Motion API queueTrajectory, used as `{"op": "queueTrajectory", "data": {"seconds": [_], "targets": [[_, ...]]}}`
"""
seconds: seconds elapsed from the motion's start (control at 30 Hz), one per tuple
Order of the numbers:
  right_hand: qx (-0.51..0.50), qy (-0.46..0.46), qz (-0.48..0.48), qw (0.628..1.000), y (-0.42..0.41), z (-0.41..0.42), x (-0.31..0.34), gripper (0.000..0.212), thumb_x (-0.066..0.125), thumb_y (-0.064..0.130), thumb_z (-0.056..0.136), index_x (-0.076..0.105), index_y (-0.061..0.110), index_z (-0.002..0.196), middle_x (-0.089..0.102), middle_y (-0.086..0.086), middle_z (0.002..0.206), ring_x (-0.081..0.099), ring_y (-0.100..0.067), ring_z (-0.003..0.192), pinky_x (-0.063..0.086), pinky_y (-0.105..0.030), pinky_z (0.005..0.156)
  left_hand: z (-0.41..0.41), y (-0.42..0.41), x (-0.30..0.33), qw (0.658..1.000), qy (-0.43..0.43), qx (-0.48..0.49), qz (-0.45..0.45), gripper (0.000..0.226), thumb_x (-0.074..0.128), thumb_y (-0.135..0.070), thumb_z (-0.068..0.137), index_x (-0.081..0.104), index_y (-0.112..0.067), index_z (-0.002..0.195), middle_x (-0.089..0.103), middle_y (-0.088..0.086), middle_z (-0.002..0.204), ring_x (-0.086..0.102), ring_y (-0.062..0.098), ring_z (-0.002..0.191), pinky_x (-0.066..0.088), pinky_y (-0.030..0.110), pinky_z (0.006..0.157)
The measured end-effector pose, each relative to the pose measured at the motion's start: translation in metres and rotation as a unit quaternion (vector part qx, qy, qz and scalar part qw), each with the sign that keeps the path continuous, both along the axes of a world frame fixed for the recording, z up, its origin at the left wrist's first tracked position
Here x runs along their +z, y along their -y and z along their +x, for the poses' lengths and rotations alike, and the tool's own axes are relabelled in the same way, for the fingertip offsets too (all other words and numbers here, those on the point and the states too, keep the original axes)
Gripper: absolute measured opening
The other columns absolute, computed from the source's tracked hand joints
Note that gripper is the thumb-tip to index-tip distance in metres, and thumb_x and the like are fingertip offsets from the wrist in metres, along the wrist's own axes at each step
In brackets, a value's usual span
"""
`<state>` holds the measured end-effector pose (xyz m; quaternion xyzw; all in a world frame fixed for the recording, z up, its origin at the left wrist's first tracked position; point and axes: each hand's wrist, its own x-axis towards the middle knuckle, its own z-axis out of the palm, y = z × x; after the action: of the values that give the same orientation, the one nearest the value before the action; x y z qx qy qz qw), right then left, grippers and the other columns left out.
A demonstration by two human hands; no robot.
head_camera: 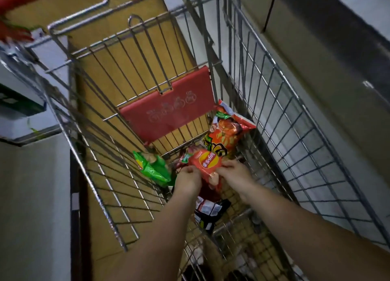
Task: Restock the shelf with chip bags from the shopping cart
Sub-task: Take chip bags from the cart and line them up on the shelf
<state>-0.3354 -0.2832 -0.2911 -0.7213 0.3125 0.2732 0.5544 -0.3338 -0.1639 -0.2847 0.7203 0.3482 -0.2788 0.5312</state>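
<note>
- While both arms reach down into the shopping cart (295,120), the red chip bag (207,164) is pinched between the left hand (187,178) and right hand (234,172), fingers curled on its near edge.
- Its long axis runs away from the hands, so a straight lift upward is judged next.
- Beyond the right hand an orange bag (228,133) is seen; outside the left, a green bag (153,167).

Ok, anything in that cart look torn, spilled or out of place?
Nothing stands out. Both hands, left and right, grip a red Lay's bag; the green bag, large orange bag and dark bag lie loose in the cart, none visibly torn.
</note>
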Motion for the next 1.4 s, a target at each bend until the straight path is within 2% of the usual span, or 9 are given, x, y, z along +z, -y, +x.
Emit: {"op": "queueTrajectory", "data": {"seconds": [0.17, 0.33, 0.43, 0.63, 0.8, 0.93, 1.07, 1.23, 1.4], "targets": [[-0.038, -0.020, -0.002, 0.999, 0.004, 0.011, -0.047, 0.034, 0.058, 0.016, 0.090, 0.057, 0.009, 0.123, 0.060, -0.008, 0.118, 0.048, -0.014, 0.093, 0.036, -0.023, 0.076, 0.020, 0.002, -0.040, 1.000, -0.029, -0.003, 0.008, 0.036, 0.043, -0.021, 0.097, 0.052, -0.001, 0.126, 0.054, 0.003, 0.079, 0.045, 0.014, 0.065, 0.035, 0.024, 0.055], [-0.123, -0.074, 0.048, 0.989, -0.007, 0.018, -0.076, 0.019, 0.060, 0.017, 0.089, 0.059, 0.008, 0.105, 0.062, -0.006, 0.096, 0.055, -0.012, 0.067, 0.042, -0.019, 0.049, 0.034, 0.007, -0.062, 0.999, -0.043, -0.008, 0.010, 0.030, 0.045, -0.022, 0.098, 0.049, -0.016, 0.127, 0.059, 0.006, 0.101, 0.054, 0.016, 0.076, 0.048, 0.031, 0.074], [-0.168, -0.092, 0.084, 0.978, -0.014, 0.023, -0.088, 0.031, 0.061, 0.023, 0.089, 0.057, 0.007, 0.115, 0.063, -0.009, 0.092, 0.058, -0.017, 0.061, 0.046, -0.018, 0.036, 0.038, 0.005, -0.073, 0.999, -0.036, -0.022, 0.009, 0.032, 0.046, -0.022, 0.098, 0.049, -0.020, 0.129, 0.063, 0.008, 0.102, 0.063, 0.026, 0.093, 0.052, 0.043, 0.092], [-0.190, -0.117, 0.104, 0.969, -0.018, 0.029, -0.101, 0.036, 0.065, 0.026, 0.086, 0.057, 0.006, 0.116, 0.064, -0.013, 0.102, 0.062, -0.026, 0.082, 0.055, -0.038, 0.067, 0.041, 0.002, -0.080, 0.996, -0.053, -0.069, 0.006, 0.033, 0.045, -0.017, 0.098, 0.049, -0.018, 0.131, 0.056, 0.010, 0.121, 0.055, 0.023, 0.102, 0.048, 0.032, 0.091], [-0.187, -0.111, 0.112, 0.970, -0.004, 0.022, -0.093, 0.016, 0.063, 0.010, 0.086, 0.055, 0.011, 0.101, 0.065, -0.015, 0.106, 0.061, -0.023, 0.076, 0.051, -0.030, 0.061, 0.036, 0.002, -0.072, 0.990, -0.036, -0.134, 0.040, 0.036, 0.045, -0.018, 0.099, 0.047, -0.015, 0.135, 0.051, 0.011, 0.132, 0.052, 0.024, 0.111, 0.045, 0.029, 0.087], [-0.167, -0.110, 0.101, 0.975, 0.015, 0.014, -0.078, 0.018, 0.062, 0.007, 0.085, 0.056, 0.010, 0.101, 0.062, -0.010, 0.091, 0.057, -0.018, 0.067, 0.046, -0.026, 0.052, 0.038, 0.004, -0.063, 0.966, 0.023, -0.221, 0.129, 0.036, 0.045, -0.021, 0.098, 0.047, -0.017, 0.134, 0.055, 0.009, 0.128, 0.053, 0.020, 0.098, 0.043, 0.025, 0.082], [-0.093, -0.089, 0.087, 0.988, 0.031, 0.010, -0.063, 0.031, 0.063, 0.009, 0.086, 0.056, 0.008, 0.115, 0.063, -0.010, 0.102, 0.059, -0.022, 0.088, 0.049, -0.031, 0.073, 0.039, 0.006, -0.053, 0.924, 0.050, -0.320, 0.205, 0.046, 0.046, -0.020, 0.093, 0.041, -0.018, 0.139, 0.043, 0.015, 0.136, 0.044, 0.032, 0.123, 0.039, 0.040, 0.104], [-0.046, -0.049, 0.091, 0.994, 0.049, 0.011, -0.047, 0.036, 0.056, 0.007, 0.091, 0.051, 0.008, 0.127, 0.062, -0.006, 0.103, 0.062, -0.023, 0.092, 0.052, -0.033, 0.076, 0.037, 0.007, -0.043, 0.885, 0.080, -0.406, 0.212, 0.071, 0.060, -0.023, 0.086, 0.026, -0.021, 0.148, 0.027, 0.011, 0.150, 0.025, 0.030, 0.138, 0.025, 0.041, 0.114], [-0.013, 0.009, 0.065, 0.998, 0.062, 0.026, -0.030, 0.041, 0.052, 0.009, 0.093, 0.046, 0.015, 0.133, 0.060, 0.000, 0.104, 0.061, -0.010, 0.078, 0.048, -0.021, 0.056, 0.050, 0.006, -0.033, 0.855, 0.109, -0.459, 0.213, 0.094, 0.070, -0.027, 0.080, 0.010, -0.024, 0.152, 0.011, 0.007, 0.158, 0.010, 0.028, 0.145, 0.017, 0.045, 0.117]]}}
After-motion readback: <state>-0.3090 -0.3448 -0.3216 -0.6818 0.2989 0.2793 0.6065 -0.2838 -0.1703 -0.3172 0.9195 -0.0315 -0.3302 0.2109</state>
